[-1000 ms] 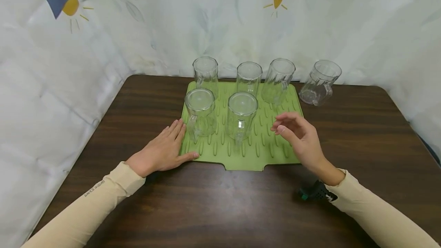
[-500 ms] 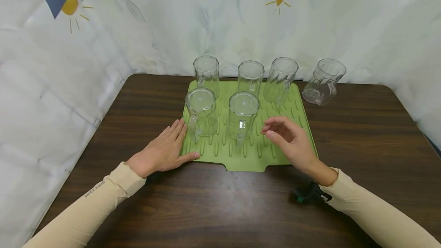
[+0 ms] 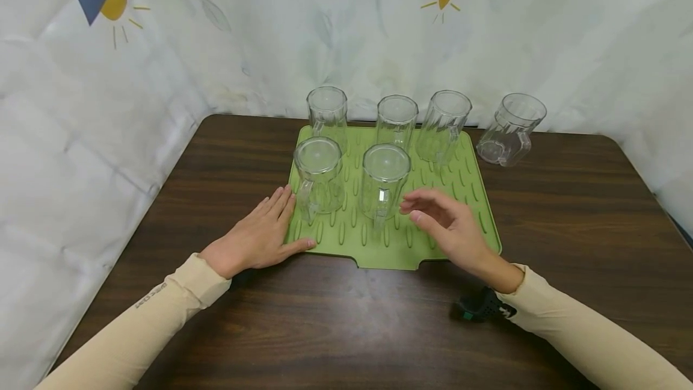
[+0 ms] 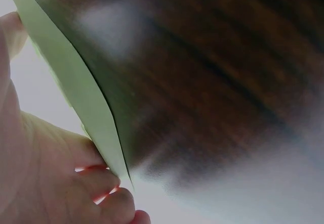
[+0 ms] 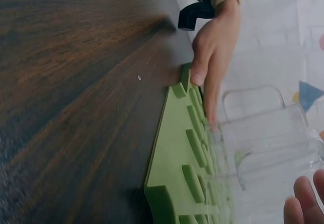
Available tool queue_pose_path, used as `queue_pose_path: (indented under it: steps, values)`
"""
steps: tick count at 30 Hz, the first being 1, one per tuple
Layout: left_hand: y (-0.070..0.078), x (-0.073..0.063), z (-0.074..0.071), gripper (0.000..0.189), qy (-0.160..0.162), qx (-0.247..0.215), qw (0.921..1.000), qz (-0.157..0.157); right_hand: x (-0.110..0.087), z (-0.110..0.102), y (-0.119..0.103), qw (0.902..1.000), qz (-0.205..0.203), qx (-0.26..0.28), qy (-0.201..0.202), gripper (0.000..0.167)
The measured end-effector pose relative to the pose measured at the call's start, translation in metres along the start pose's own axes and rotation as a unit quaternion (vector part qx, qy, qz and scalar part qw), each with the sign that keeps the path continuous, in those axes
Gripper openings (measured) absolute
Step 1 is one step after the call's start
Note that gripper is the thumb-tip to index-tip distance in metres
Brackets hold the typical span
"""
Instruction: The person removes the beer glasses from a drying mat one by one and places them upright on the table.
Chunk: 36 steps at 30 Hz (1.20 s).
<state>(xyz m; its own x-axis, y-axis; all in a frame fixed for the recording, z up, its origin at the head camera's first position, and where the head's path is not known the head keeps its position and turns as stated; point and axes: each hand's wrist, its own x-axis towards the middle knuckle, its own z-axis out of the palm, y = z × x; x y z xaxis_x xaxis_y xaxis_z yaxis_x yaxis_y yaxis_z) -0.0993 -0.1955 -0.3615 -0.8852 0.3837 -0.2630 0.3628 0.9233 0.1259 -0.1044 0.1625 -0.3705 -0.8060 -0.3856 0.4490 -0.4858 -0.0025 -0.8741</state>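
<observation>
My left hand [image 3: 254, 236] rests flat at the front left corner of a green ridged drying mat [image 3: 387, 260], fingers straight and thumb over its edge. In the left wrist view its fingers lie along the mat's edge [image 4: 86, 82]. My right hand [image 3: 446, 227] holds nothing; its loosely curved fingers hover above the mat, close to the right side of a clear glass mug [image 3: 383, 182]. That mug stands bottom up, its handle facing me. Left of it, near my left fingertips, another upside-down mug [image 3: 319, 164] stands on the mat.
Behind these, a back row of upright glass mugs stands on the mat: left [image 3: 327, 110], middle [image 3: 397, 116] and right [image 3: 444, 125]. One more upright mug [image 3: 509, 131] stands on the brown wooden table [image 3: 568, 209], right of the mat. A patterned white sheet [image 3: 281, 35] hangs behind.
My right hand has moved left and slightly toward me, its fingertips now beside the front right mug. My left hand and the mugs have stayed in place.
</observation>
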Motion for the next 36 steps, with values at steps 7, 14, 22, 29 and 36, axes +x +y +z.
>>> queue_pose_path:
  steps: [7,14,22,29,36]
  values:
    - [0.0,-0.001,-0.001,0.099,0.001,0.0,1.0,0.002,0.001,0.004,0.002,0.9998,0.011,0.001,-0.017,0.032]
    - [0.001,-0.001,-0.001,0.1,0.001,0.001,1.0,0.002,0.002,0.009,0.005,0.999,0.032,-0.016,-0.028,0.032]
    - [-0.001,0.002,0.001,0.103,-0.003,0.001,1.0,-0.001,0.004,0.013,0.005,0.9963,0.071,-0.022,-0.043,0.031]
    - [0.0,0.001,0.0,0.103,-0.007,-0.001,1.0,-0.004,0.006,0.017,0.007,0.9944,0.091,-0.02,-0.051,0.031]
    - [0.0,0.0,0.001,0.102,-0.005,-0.003,1.0,-0.003,0.011,0.024,0.007,0.9937,0.092,0.003,-0.064,0.037]
